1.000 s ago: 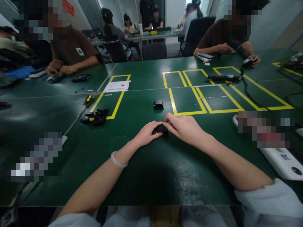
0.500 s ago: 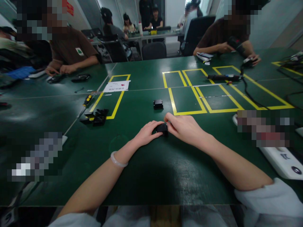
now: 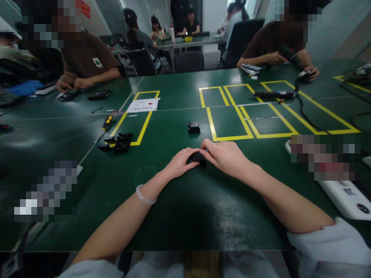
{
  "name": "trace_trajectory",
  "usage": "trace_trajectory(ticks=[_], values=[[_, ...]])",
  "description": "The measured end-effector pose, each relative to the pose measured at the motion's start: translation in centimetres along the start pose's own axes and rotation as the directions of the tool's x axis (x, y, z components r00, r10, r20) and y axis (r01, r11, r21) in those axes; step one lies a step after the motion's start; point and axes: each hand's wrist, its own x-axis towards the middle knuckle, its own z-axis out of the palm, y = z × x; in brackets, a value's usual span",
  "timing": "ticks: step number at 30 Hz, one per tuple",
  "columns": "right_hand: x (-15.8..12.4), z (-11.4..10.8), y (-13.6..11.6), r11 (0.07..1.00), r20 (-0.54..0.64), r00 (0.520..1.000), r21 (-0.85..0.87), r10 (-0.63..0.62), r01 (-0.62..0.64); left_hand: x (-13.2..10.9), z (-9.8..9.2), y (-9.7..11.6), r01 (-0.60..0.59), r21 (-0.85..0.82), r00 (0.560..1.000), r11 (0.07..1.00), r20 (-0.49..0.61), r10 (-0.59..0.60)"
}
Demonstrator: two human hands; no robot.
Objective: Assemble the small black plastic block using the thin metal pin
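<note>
My left hand (image 3: 183, 162) is closed around the left side of a small black block-like part (image 3: 198, 157), thumb in front and fingers behind. Against the part's right end, the bent fingers of my right hand (image 3: 222, 153) are pinched together at its upper edge. Both hands rest low over the green table (image 3: 179, 208), and the fingers cover much of the part. Just beyond them sits another small black box-shaped part (image 3: 194, 127). To the left lies a pile of black pieces (image 3: 117, 143).
Yellow tape rectangles (image 3: 232, 138) mark the table. A yellow-black screwdriver (image 3: 107, 122) and a paper sheet (image 3: 143, 105) lie left. A black cylindrical electric tool (image 3: 274, 95) with a cable lies at the right, beyond a white device (image 3: 343, 197). Co-workers sit across the table.
The black part has tilted slightly between my hands, and my right fingertips have shifted a little across its upper edge. My left hand has kept its hold.
</note>
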Motion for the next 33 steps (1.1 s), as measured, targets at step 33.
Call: trace_trajectory(ticks=[33], values=[[0.00, -0.19, 0.10, 1.000, -0.012, 1.000, -0.004, 0.026, -0.026, -0.07, 0.00, -0.04, -0.002, 0.008, 1.000, 1.000, -0.002, 0.002]])
